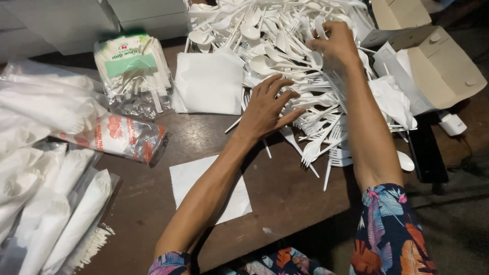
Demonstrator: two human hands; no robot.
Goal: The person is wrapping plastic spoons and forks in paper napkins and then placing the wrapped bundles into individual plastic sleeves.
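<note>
My left hand [266, 106] lies flat with fingers spread on white plastic forks [318, 140] at the near edge of a big heap of white plastic spoons [260, 40] and forks. My right hand [334, 45] reaches deeper into the heap, its fingers curled among the cutlery; whether it grips a piece I cannot tell. A single white napkin [189, 179] lies on the brown table [285, 198] under my left forearm. A stack of white napkins [209, 82] sits just left of the heap.
Clear bags of wrapped cutlery sets [48, 203] fill the left side. A packet with a green label [133, 66] and one with red print [119, 136] lie nearby. Cardboard boxes [443, 66] stand at right; white boxes [61, 20] at the back.
</note>
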